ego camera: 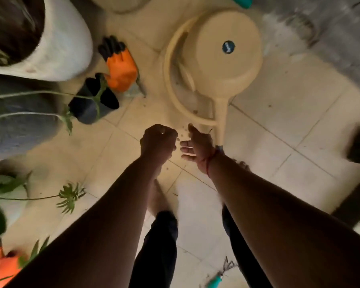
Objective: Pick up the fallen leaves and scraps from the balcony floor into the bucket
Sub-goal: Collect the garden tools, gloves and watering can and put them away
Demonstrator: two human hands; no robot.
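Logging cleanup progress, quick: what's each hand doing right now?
Left hand: fingers curled, back to camera; whether it holds anything cannot be told.
Right hand: open, palm showing, holding nothing.

Around a beige watering can [220, 50]
Orange glove [121, 69] just left, black pot [85, 113] lower left, white planter [67, 44] farther left.

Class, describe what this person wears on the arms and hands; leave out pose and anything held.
Both forearms are bare, no sleeves in view. Neither the left hand nor the right hand is gloved. A thin red thread circles the right wrist. A small glint on a left finger may be a ring.
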